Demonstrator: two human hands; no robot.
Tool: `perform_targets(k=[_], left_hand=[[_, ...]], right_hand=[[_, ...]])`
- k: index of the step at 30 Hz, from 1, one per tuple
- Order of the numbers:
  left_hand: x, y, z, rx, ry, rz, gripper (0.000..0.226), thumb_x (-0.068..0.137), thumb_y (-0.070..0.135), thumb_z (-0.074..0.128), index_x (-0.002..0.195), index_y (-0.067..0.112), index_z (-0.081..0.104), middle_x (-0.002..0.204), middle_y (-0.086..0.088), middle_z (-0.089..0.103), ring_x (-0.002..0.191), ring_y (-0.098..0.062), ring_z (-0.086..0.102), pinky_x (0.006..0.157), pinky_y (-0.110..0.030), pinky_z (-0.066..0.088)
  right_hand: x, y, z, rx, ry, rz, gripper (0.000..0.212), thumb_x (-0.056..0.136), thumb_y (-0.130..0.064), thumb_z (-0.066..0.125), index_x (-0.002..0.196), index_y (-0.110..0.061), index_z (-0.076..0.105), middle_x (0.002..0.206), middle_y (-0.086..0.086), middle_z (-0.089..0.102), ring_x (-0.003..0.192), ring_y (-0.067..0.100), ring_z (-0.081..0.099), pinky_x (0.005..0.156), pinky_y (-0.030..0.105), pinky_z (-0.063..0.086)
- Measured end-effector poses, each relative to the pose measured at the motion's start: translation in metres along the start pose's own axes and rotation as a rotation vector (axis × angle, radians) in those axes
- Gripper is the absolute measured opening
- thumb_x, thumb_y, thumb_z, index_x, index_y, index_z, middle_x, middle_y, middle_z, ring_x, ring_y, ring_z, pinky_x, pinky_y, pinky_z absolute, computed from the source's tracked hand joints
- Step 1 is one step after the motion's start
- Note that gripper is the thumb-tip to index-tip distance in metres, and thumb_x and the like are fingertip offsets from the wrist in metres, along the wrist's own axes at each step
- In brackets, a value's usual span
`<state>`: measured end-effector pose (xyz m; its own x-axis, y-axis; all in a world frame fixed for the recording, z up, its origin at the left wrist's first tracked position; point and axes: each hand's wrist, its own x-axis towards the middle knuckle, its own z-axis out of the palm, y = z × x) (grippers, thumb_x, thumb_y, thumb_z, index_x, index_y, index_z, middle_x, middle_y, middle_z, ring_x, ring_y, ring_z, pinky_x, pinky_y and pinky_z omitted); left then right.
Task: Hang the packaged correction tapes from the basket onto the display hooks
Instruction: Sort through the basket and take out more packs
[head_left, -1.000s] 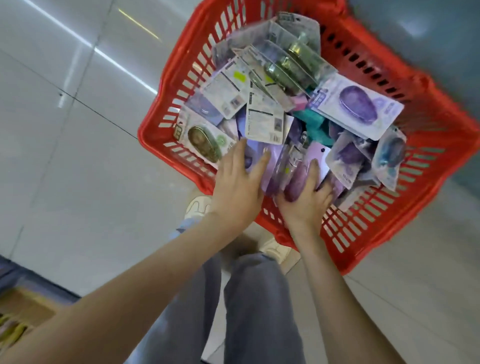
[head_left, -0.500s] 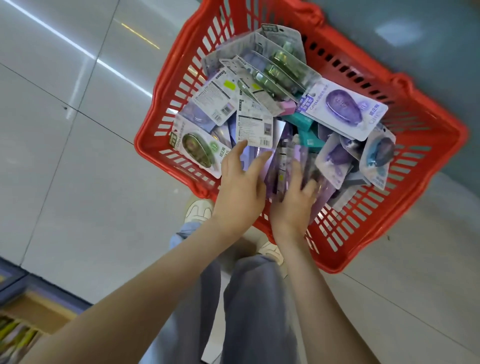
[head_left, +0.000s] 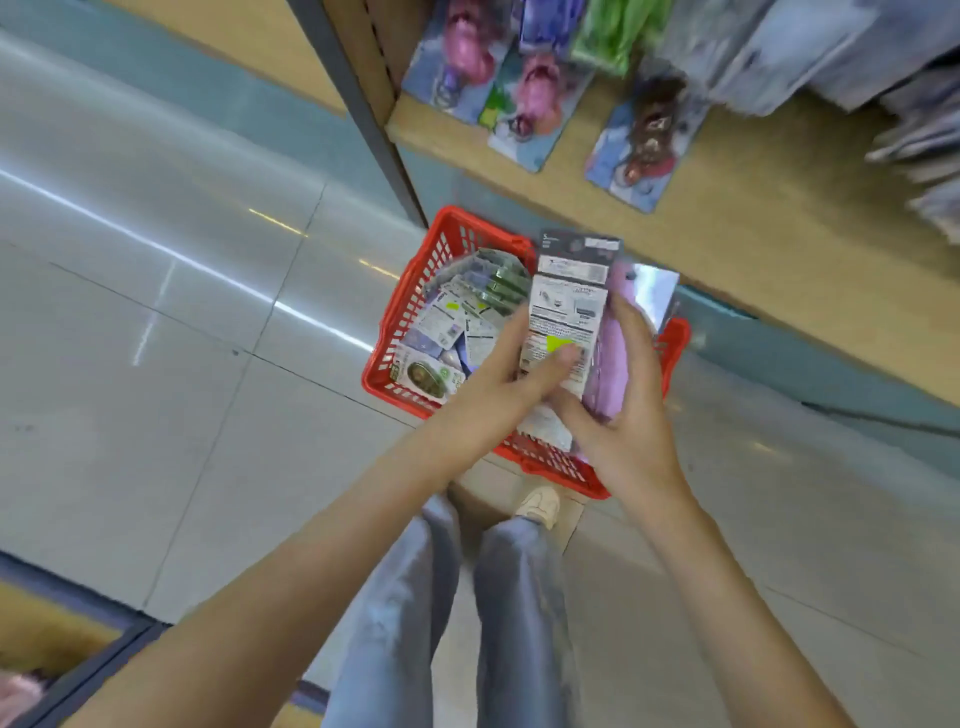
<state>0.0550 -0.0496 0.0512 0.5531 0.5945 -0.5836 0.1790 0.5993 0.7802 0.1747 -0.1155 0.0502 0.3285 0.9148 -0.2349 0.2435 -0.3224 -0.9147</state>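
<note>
A wooden display shelf (head_left: 779, 270) fills the upper right of the frame, blurred carded goods (head_left: 530, 93) hanging over it (no hooks can be made out). Below, at centre, a red basket (head_left: 397, 332) holds more packaged correction tapes (head_left: 447, 322). Above the basket a fanned bundle of packs (head_left: 569, 306) stands upright between both hands: the left hand (head_left: 511, 364) pinches the printed card backs, and the right hand (head_left: 631, 415) curls round the lilac edge. The packs look light, stiff-carded and slick, likely to slide apart. They seem best gripped low, leaving the tops free.
</note>
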Motion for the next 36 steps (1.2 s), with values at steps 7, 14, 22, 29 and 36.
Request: perform_targets(k=[7,14,22,29,36], left_hand=[[-0.1,0.168,0.033,0.083,-0.062,-0.004,0.099,0.064,0.05,0.08,0.142,0.031,0.022,0.136,0.001,0.055,0.115,-0.013,0.061,0.096,-0.035,0.053],[-0.2,0.281,0.06,-0.093,-0.195,-0.037,0.061,0.083,0.029,0.073,0.133,0.011,0.043,0.119,-0.015,0.067,0.103,-0.026,0.067,0.095,-0.046,0.052],[-0.275,0.32,0.102,-0.094,-0.244,0.081,0.022,0.099,0.028,0.052,0.098,0.009,0.062,0.087,-0.008,0.069,0.077,-0.019,0.065,0.087,-0.037,0.052],[-0.334,0.312,0.185,0.054,-0.394,0.297,0.041,0.085,0.025,0.069,0.121,0.005,0.061,0.113,-0.014,0.07,0.098,-0.025,0.069,0.08,-0.037,0.057],[-0.376,0.302,0.249,0.199,-0.322,0.452,0.042,0.083,0.007,0.074,0.122,0.005,0.06,0.111,-0.014,0.072,0.103,-0.032,0.068,0.091,-0.051,0.054]], right_hand=[[-0.048,-0.196,-0.057,0.19,-0.04,-0.044,0.074,0.081,-0.013,0.055,0.139,-0.045,0.021,0.144,-0.035,0.018,0.136,-0.019,0.016,0.105,0.003,0.021],[-0.105,-0.321,-0.116,0.268,0.173,-0.146,0.072,0.091,0.0,0.06,0.138,-0.046,0.031,0.144,-0.035,0.027,0.129,-0.022,0.028,0.1,0.008,0.032],[-0.173,-0.386,-0.184,0.692,0.206,-0.301,0.081,0.075,-0.007,0.068,0.146,-0.03,0.036,0.142,-0.008,0.047,0.087,0.005,0.063,0.07,0.019,0.052],[-0.239,-0.39,-0.223,0.628,0.193,-0.317,0.096,0.07,-0.006,0.069,0.143,-0.044,0.02,0.136,-0.016,0.051,0.117,0.01,0.06,0.083,0.03,0.055],[-0.301,-0.381,-0.267,0.676,0.229,-0.331,0.07,0.07,-0.005,0.064,0.13,-0.023,0.036,0.118,0.004,0.06,0.099,0.017,0.066,0.073,0.032,0.056]])
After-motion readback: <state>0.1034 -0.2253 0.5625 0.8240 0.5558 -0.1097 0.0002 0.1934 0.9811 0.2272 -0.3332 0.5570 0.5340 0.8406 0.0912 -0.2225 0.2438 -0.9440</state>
